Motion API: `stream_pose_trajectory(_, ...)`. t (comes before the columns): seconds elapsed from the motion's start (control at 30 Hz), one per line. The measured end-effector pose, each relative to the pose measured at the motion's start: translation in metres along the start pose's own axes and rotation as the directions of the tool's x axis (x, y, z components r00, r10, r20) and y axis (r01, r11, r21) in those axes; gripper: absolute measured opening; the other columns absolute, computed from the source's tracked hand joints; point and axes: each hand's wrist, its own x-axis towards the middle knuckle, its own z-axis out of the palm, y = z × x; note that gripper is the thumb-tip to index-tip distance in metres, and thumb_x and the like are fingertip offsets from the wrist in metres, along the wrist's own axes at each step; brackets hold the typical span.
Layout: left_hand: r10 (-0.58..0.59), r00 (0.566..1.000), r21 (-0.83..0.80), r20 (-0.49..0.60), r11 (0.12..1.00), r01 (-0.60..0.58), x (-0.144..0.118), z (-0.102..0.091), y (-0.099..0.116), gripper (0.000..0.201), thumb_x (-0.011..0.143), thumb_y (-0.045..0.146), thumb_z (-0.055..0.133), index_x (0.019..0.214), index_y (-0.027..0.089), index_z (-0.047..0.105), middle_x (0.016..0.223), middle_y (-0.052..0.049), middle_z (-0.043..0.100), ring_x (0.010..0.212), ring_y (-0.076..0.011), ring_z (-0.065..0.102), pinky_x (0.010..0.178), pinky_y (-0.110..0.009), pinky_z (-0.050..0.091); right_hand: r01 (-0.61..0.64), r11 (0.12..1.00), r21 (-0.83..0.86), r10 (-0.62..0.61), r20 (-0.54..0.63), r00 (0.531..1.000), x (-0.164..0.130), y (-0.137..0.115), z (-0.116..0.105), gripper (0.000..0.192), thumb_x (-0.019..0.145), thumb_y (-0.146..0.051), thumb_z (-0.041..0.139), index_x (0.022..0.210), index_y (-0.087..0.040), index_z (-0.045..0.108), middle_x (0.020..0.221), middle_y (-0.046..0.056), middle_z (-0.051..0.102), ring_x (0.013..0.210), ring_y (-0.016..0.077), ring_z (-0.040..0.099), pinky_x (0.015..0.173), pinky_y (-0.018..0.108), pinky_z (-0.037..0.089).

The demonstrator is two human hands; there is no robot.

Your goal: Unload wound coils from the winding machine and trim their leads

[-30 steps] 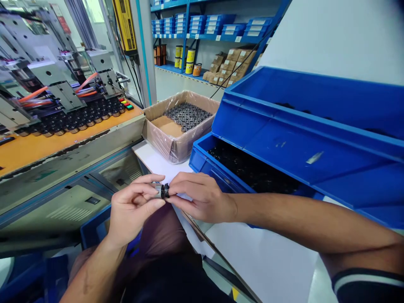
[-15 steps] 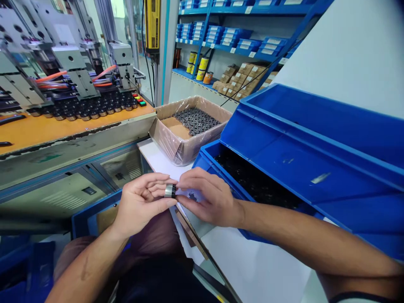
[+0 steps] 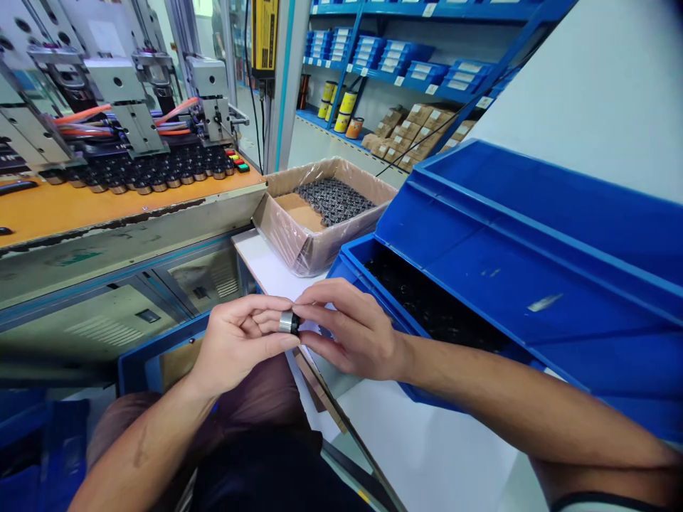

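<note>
Right, both hands are up in front of the body, meeting over the near edge of the white bench (image 3: 459, 455). The left hand (image 3: 237, 345) has thumb and fingers curled round a small metal ring (image 3: 289, 323), a short, shiny steel-grey cylinder with a dark end face. The right hand (image 3: 352, 334) pinches the same piece from the other side, fingertips touching it, other fingers loosely spread. So the piece sits between the two hands, clear of every container.

How far along? Judging by what lies around, one part is in hand and plenty are left: the blue bin (image 3: 363, 281) just beyond the right hand looks well stocked with small dark parts, and the plastic-lined cardboard box (image 3: 299, 242) behind it holds a neat bed of dark round pieces on one side, bare brown cardboard on the other.

Over on the left, the machine (image 3: 122, 121) shows matte grey metal blocks and orange hoses, with a row of dark cylindrical parts along its orange deck (image 3: 107, 206). Blue shelving (image 3: 405, 71) at the back carries small boxes and spools.
</note>
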Motion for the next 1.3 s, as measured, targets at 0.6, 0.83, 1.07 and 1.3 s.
stream_pose_trajectory(0.6,-0.026,0.999,-0.018,0.028,0.999,0.027,0.0008,0.0016,0.0019,0.036,0.066,0.000,0.082,0.094,0.022,0.079,0.085,-0.001,0.080,0.078,-0.0118,0.075,0.072,-0.016,0.061,-0.005,1.000,0.026,0.005,-0.010,1.000,-0.0005,-0.0001,0.0013,0.029,0.088,-0.011,0.066,0.115,-0.010,0.058,0.103,0.015,0.065,0.098,0.0212,0.064,0.080,0.037,0.060)
stream_pose_trajectory(0.83,-0.025,0.999,-0.002,0.020,1.000,0.025,0.0006,0.0010,0.0029,0.035,0.065,0.000,0.082,0.093,0.021,0.079,0.081,-0.002,0.080,0.077,-0.0134,0.076,0.073,-0.019,0.062,-0.016,0.999,0.047,0.016,-0.009,1.000,-0.0016,-0.0006,0.0011,0.029,0.088,-0.011,0.067,0.115,-0.010,0.058,0.104,0.015,0.065,0.099,0.0216,0.064,0.081,0.037,0.060)
stream_pose_trajectory(1.07,-0.038,0.999,-0.004,0.007,0.999,0.038,0.0000,0.0006,0.0026,0.037,0.063,0.000,0.083,0.094,0.020,0.079,0.086,-0.003,0.081,0.080,-0.0144,0.077,0.073,-0.017,0.061,-0.001,0.999,0.037,0.002,-0.018,1.000,-0.0010,-0.0005,0.0009,0.024,0.088,-0.011,0.067,0.111,-0.009,0.060,0.103,0.015,0.066,0.098,0.0207,0.063,0.081,0.038,0.060)
stream_pose_trajectory(1.3,-0.109,0.994,0.027,-0.020,0.994,0.110,0.0007,-0.0044,0.0021,0.038,0.058,0.002,0.086,0.090,0.022,0.081,0.082,-0.003,0.081,0.075,-0.0135,0.076,0.071,-0.015,0.060,0.027,1.000,0.008,-0.027,-0.033,0.999,-0.0011,0.0011,0.0012,0.024,0.087,-0.013,0.069,0.109,-0.011,0.061,0.096,0.011,0.065,0.092,0.0191,0.062,0.078,0.035,0.059)
